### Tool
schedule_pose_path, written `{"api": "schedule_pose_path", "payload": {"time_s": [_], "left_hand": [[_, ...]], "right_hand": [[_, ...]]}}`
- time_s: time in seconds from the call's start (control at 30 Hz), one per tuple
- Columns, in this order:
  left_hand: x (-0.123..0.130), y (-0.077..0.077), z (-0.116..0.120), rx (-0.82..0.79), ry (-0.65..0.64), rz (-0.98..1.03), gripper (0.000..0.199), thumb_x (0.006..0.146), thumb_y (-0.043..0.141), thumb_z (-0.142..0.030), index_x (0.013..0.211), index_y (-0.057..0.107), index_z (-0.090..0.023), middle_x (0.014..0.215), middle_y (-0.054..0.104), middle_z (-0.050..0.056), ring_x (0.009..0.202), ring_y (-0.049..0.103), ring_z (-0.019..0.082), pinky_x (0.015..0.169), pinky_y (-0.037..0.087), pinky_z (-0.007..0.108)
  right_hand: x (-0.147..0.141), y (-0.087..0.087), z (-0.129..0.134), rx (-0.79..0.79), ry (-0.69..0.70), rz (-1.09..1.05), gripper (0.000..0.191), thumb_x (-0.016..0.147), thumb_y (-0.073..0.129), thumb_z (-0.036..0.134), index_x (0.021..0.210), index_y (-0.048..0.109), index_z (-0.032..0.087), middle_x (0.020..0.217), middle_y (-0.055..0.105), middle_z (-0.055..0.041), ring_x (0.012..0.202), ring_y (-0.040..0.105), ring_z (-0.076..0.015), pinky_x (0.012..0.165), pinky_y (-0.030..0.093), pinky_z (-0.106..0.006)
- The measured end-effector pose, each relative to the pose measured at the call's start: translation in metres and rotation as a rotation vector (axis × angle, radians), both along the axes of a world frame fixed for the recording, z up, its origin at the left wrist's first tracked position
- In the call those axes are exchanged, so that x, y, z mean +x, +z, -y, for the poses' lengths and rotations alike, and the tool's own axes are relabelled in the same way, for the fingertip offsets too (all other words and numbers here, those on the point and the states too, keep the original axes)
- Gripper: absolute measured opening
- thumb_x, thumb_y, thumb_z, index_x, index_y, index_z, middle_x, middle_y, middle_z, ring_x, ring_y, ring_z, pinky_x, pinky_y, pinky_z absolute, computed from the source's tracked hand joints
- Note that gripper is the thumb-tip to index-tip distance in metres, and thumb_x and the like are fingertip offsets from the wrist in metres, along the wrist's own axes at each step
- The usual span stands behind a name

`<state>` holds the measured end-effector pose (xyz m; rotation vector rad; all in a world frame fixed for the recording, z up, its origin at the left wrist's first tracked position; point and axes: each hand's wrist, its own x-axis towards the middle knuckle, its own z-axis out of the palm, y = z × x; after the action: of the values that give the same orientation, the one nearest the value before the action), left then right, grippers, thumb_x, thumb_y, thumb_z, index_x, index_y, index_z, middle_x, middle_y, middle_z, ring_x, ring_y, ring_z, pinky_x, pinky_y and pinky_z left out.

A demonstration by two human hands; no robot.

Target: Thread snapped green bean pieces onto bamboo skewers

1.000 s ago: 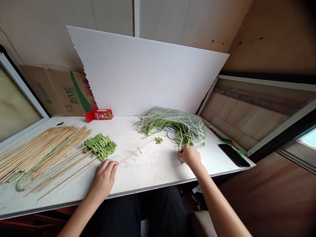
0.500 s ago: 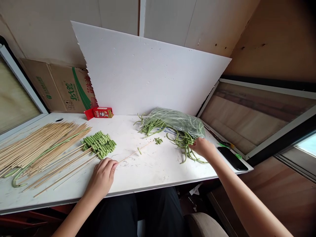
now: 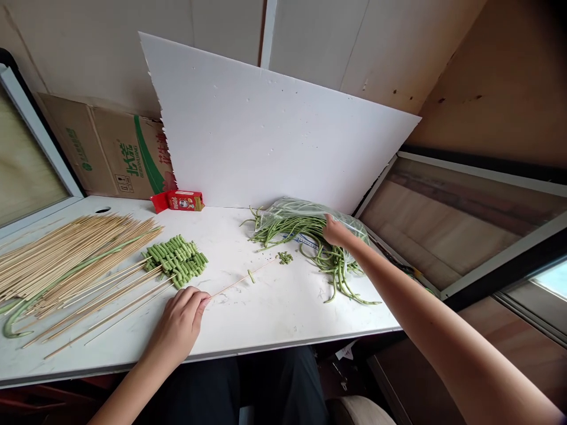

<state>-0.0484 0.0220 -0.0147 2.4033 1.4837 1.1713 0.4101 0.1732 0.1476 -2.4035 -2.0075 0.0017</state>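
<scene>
My left hand (image 3: 182, 319) is closed in a pinch on the near end of a thin bamboo skewer (image 3: 228, 287), which slants across the white table. One short green bean piece (image 3: 251, 276) sits crosswise on that skewer; whether it is pierced is too small to tell. At the right, my right hand (image 3: 337, 231) has its fingers closed on the edge of a clear plastic bag (image 3: 301, 208). Long green beans (image 3: 287, 227) spill from the bag's mouth, under and beside this hand. Its fingertips are partly hidden.
Skewered rows of cut beans (image 3: 177, 260) lie left of centre, beside a large heap of bare skewers (image 3: 75, 254). Small bean trimmings (image 3: 284, 257) lie near the skewer's far end. A red box (image 3: 186, 200) and a white board (image 3: 274, 130) stand at the back.
My right hand has moved left and farther back, from the loose beans to the bag's edge. The bag is pulled back, showing more beans. My left hand still pinches the skewer.
</scene>
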Motion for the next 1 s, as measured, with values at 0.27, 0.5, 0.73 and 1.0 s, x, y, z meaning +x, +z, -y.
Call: {"api": "schedule_pose_path", "payload": {"time_s": [0.27,0.5,0.73,1.0], "left_hand": [[-0.001,-0.001,0.000,-0.009,0.000,0.003,0.026,0.109,0.044,-0.035,0.103,0.066,-0.024,0.102,0.069,0.008,0.095,0.064,0.026,0.084,0.049,0.038],[0.000,0.001,0.001,-0.020,0.002,-0.003,0.026,0.110,0.044,-0.034,0.103,0.066,-0.023,0.102,0.068,0.007,0.095,0.062,0.026,0.086,0.047,0.039],[0.001,0.005,0.002,-0.048,0.001,-0.015,0.026,0.111,0.042,-0.032,0.104,0.065,-0.022,0.103,0.067,0.008,0.097,0.061,0.026,0.087,0.045,0.039],[0.003,0.009,0.005,-0.070,0.001,-0.023,0.027,0.111,0.041,-0.029,0.103,0.065,-0.022,0.102,0.066,0.008,0.096,0.059,0.025,0.088,0.045,0.039]], "right_hand": [[0.022,-0.008,-0.029,-0.010,0.055,0.174,0.039,0.102,0.070,0.039,0.134,0.065,0.017,0.136,0.066,-0.0128,0.114,0.069,-0.0263,0.097,0.061,-0.047],[0.022,-0.032,-0.030,0.002,-0.066,0.268,0.040,0.102,0.070,0.038,0.135,0.064,0.015,0.137,0.065,-0.0143,0.115,0.069,-0.0268,0.097,0.061,-0.047],[0.019,-0.040,-0.032,0.058,-0.154,0.235,0.027,0.101,0.062,0.016,0.121,0.074,0.004,0.120,0.074,-0.0265,0.121,0.069,-0.0371,0.099,0.055,-0.044],[0.011,-0.027,-0.030,0.135,-0.159,0.142,0.026,0.092,0.064,0.016,0.111,0.078,0.006,0.110,0.077,-0.0271,0.106,0.074,-0.0375,0.085,0.055,-0.039]]}}
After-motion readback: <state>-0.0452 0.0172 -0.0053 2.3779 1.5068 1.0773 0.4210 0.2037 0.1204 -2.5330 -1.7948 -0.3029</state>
